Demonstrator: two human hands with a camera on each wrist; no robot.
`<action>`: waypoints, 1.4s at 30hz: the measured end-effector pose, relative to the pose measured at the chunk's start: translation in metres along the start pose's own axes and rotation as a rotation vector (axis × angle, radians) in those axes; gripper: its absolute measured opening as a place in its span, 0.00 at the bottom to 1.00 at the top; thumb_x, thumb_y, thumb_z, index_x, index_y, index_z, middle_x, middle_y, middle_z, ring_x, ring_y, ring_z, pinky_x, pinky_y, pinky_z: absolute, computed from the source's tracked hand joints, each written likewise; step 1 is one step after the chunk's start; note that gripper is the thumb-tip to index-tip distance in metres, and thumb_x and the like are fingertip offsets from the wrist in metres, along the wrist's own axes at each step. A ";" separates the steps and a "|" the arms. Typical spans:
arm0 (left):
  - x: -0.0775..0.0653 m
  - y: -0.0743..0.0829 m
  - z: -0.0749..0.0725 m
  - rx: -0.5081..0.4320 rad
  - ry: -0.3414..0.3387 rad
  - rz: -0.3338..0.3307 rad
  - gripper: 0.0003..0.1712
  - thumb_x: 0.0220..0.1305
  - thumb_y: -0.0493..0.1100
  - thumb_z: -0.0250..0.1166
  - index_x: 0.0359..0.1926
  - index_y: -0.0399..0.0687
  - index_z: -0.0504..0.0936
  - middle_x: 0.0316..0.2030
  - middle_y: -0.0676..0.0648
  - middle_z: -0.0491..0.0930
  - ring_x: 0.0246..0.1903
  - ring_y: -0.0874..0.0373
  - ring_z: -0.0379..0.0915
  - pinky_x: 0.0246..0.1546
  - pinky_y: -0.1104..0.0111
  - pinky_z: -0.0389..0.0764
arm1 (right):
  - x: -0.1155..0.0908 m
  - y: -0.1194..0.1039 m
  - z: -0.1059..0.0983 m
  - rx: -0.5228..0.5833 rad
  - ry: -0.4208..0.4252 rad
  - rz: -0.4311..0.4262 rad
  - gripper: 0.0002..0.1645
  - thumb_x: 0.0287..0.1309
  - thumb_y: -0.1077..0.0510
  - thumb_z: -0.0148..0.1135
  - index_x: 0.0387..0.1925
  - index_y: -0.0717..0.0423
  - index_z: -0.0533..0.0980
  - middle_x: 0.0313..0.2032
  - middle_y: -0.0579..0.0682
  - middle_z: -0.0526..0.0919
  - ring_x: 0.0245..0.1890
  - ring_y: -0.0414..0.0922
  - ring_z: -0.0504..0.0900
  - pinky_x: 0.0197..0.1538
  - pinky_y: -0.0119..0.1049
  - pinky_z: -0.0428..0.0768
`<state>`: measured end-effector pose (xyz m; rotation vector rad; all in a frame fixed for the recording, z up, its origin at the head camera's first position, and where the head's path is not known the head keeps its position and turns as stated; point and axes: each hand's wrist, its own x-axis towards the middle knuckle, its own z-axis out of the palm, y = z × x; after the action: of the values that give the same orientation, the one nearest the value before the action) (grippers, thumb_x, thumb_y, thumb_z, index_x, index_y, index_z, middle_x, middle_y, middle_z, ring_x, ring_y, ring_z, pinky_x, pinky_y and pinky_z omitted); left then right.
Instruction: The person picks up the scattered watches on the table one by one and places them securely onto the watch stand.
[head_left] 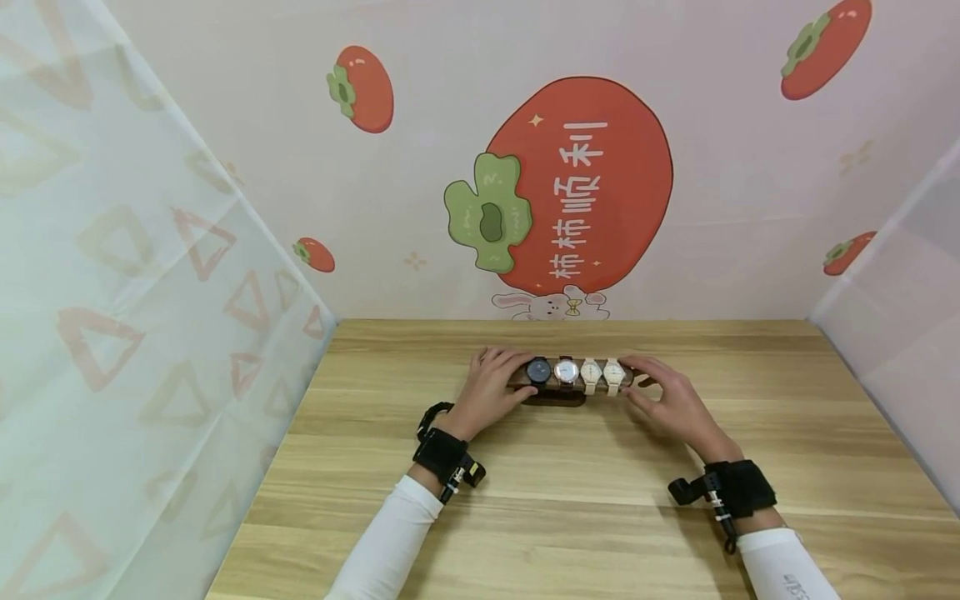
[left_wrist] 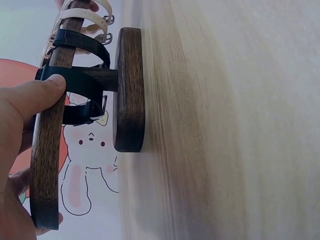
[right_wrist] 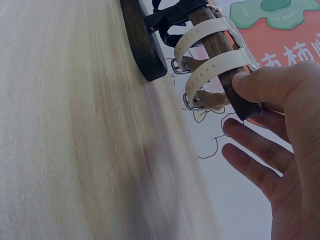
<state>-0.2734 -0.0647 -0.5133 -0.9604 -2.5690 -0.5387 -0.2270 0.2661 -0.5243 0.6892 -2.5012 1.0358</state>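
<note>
A dark wooden watch stand (head_left: 553, 400) has a horizontal bar (left_wrist: 45, 175) on a short post above a rounded base (left_wrist: 131, 90). Strapped side by side round the bar are a black watch (head_left: 538, 370), a white-faced watch (head_left: 566, 371) with a dark strap, and two cream watches (head_left: 603, 374). My left hand (head_left: 489, 393) grips the bar's left part, its thumb against the black strap and other fingers partly hidden behind. At the right end, my right hand (head_left: 672, 407) pinches the bar beside the outer cream strap (right_wrist: 220, 70); two of its fingers extend free below.
The stand is on a wood-grain table (head_left: 555, 517), near its back edge. Behind rises a pale wall (head_left: 420, 192) printed with persimmons and a rabbit. Another patterned wall (head_left: 165, 333) borders the left side. Both wrists wear black straps with small cameras.
</note>
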 end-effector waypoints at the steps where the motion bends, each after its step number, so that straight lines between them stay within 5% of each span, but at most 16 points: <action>1: 0.000 0.000 0.000 0.000 0.000 -0.001 0.33 0.59 0.62 0.66 0.63 0.54 0.76 0.57 0.53 0.75 0.60 0.54 0.64 0.63 0.41 0.60 | 0.000 0.000 0.000 0.001 0.000 0.000 0.31 0.55 0.61 0.69 0.61 0.53 0.73 0.57 0.52 0.76 0.53 0.48 0.76 0.44 0.47 0.84; 9: 0.000 0.000 -0.004 -0.010 -0.057 -0.013 0.35 0.61 0.62 0.64 0.65 0.54 0.73 0.61 0.49 0.72 0.62 0.52 0.62 0.63 0.45 0.61 | 0.001 -0.004 -0.002 0.004 -0.005 0.004 0.30 0.55 0.62 0.69 0.61 0.54 0.73 0.57 0.52 0.77 0.52 0.48 0.76 0.44 0.49 0.84; 17: -0.007 -0.012 -0.023 -0.108 -0.079 0.017 0.36 0.62 0.58 0.65 0.67 0.48 0.70 0.63 0.46 0.69 0.63 0.52 0.59 0.65 0.53 0.64 | 0.001 -0.003 -0.001 0.008 0.004 0.005 0.31 0.53 0.63 0.70 0.61 0.53 0.73 0.56 0.53 0.77 0.51 0.48 0.77 0.43 0.49 0.84; 32: -0.043 -0.037 -0.066 -0.067 -0.062 -0.039 0.37 0.60 0.58 0.66 0.66 0.48 0.70 0.61 0.47 0.70 0.62 0.54 0.62 0.63 0.54 0.67 | 0.000 -0.001 -0.001 -0.022 -0.020 0.020 0.30 0.57 0.59 0.68 0.62 0.53 0.73 0.57 0.52 0.76 0.51 0.49 0.77 0.44 0.49 0.83; 42: -0.072 -0.043 -0.079 -0.064 -0.152 -0.085 0.37 0.63 0.64 0.60 0.66 0.50 0.70 0.60 0.51 0.70 0.61 0.55 0.62 0.61 0.54 0.69 | 0.001 -0.009 -0.003 -0.011 -0.012 0.014 0.30 0.54 0.62 0.69 0.61 0.55 0.74 0.56 0.54 0.77 0.51 0.50 0.77 0.43 0.50 0.84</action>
<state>-0.2368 -0.1711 -0.4862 -0.9512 -2.7538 -0.5957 -0.2223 0.2628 -0.5164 0.6779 -2.5228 1.0255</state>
